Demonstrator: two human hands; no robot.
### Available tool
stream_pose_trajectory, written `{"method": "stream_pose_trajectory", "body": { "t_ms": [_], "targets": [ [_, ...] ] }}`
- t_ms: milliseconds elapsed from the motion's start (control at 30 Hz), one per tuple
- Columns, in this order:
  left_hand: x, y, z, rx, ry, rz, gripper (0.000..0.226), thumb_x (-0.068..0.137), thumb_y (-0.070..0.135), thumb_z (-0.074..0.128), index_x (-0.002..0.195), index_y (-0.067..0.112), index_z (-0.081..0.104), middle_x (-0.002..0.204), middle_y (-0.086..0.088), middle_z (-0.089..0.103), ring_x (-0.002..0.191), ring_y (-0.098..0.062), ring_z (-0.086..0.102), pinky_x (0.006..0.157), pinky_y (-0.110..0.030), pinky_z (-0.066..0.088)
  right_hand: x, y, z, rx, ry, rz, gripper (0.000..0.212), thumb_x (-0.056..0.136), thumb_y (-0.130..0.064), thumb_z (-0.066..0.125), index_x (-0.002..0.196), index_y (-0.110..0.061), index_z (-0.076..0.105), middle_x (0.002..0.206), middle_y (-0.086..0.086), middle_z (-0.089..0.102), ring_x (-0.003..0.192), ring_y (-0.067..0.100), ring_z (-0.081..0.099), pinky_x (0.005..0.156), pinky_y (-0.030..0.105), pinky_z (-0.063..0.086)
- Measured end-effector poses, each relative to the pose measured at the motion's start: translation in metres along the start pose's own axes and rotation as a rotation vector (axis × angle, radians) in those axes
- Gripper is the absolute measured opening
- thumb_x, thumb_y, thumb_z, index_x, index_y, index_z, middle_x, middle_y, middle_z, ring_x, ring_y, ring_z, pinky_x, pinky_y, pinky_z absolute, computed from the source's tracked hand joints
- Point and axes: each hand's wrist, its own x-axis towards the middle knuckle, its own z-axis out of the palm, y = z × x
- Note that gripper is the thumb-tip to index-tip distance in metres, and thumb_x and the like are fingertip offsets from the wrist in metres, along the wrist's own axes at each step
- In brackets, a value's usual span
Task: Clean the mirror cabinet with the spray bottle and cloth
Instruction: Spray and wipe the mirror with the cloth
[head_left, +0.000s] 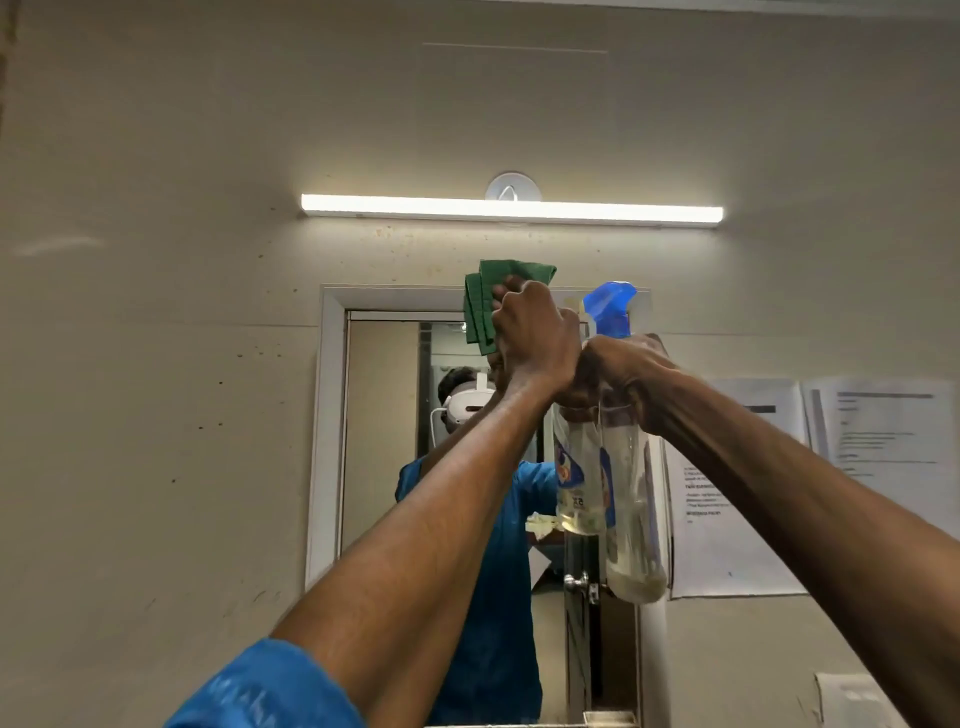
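Fingers (511, 291) of the left hand (535, 332) are curled tight round a folded green cloth (485, 304), bunching it against the top edge of the mirror cabinet (332, 415), where the white frame meets the glass. Most of the cloth sticks out above and to the left of the fist. Just beside it, the right hand (623, 374) grips the neck of a clear spray bottle (631, 519), fingers wrapped round it under the blue trigger head (610, 306); whether a finger rests on the trigger cannot be told. The bottle hangs upright below the hand, close to the mirror's right side, with a little pale liquid in the bottom. Its reflection shows in the glass right next to it.

Both forearms reach up from the lower edge of view, the left one with a blue sleeve (270, 686) at the elbow. The mirror reflects a person in a blue shirt wearing a white headset, and a door handle behind.

Above the cabinet a lit tube light (511, 210) runs across the beige wall (156, 364), which is speckled with dark spots. Printed paper sheets (883, 431) are stuck on the wall to the right of the cabinet.
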Motion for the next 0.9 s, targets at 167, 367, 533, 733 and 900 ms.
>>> {"method": "stream_pose_trajectory", "body": {
  "t_ms": [167, 367, 533, 733, 900],
  "targets": [
    [-0.009, 0.013, 0.020, -0.036, -0.018, 0.023, 0.030, 0.082, 0.008, 0.048, 0.106, -0.005, 0.061, 0.103, -0.020, 0.064, 0.097, -0.032, 0.060, 0.071, -0.031, 0.040, 0.001, 0.006, -0.020, 0.078, -0.021, 0.008, 0.013, 0.060, 0.004, 0.055, 0.065, -0.008, 0.052, 0.040, 0.006, 0.050, 0.031, 0.017, 0.048, 0.039, 0.024, 0.046],
    [-0.018, 0.030, 0.043, -0.002, -0.057, 0.072, 0.043, 0.086, 0.012, 0.048, 0.125, -0.003, 0.051, 0.116, -0.023, 0.062, 0.107, -0.034, 0.059, 0.084, -0.038, 0.048, 0.014, 0.022, -0.048, 0.023, 0.023, -0.005, 0.016, 0.057, -0.003, 0.063, 0.072, -0.007, 0.062, 0.050, 0.006, 0.062, 0.045, 0.019, 0.059, 0.053, 0.035, 0.059],
    [-0.027, 0.044, 0.058, 0.014, -0.083, 0.154, 0.044, 0.086, 0.009, 0.046, 0.129, 0.002, 0.050, 0.117, -0.020, 0.063, 0.105, -0.031, 0.061, 0.083, -0.038, 0.050, 0.023, 0.033, -0.067, 0.003, 0.058, 0.028, 0.018, 0.053, -0.003, 0.065, 0.070, -0.008, 0.064, 0.060, 0.007, 0.065, 0.054, 0.021, 0.059, 0.059, 0.037, 0.058],
    [-0.029, 0.044, 0.068, 0.107, -0.082, 0.378, 0.038, 0.092, 0.018, 0.048, 0.129, 0.010, 0.054, 0.120, -0.009, 0.064, 0.102, -0.022, 0.063, 0.082, -0.033, 0.050, 0.026, 0.047, -0.086, 0.020, -0.026, 0.047, 0.017, 0.059, 0.000, 0.070, 0.071, -0.011, 0.065, 0.068, 0.006, 0.063, 0.046, 0.014, 0.056, 0.049, 0.031, 0.055],
    [-0.017, 0.028, 0.055, 0.077, -0.099, 0.556, 0.028, 0.098, 0.025, 0.043, 0.112, 0.016, 0.066, 0.097, 0.000, 0.071, 0.075, -0.011, 0.065, 0.069, -0.021, 0.052, 0.026, 0.053, -0.086, 0.020, -0.127, 0.026, 0.029, 0.067, -0.002, 0.076, 0.092, -0.012, 0.064, 0.073, 0.004, 0.059, 0.058, 0.017, 0.058, 0.050, 0.029, 0.055]
  ]
}}
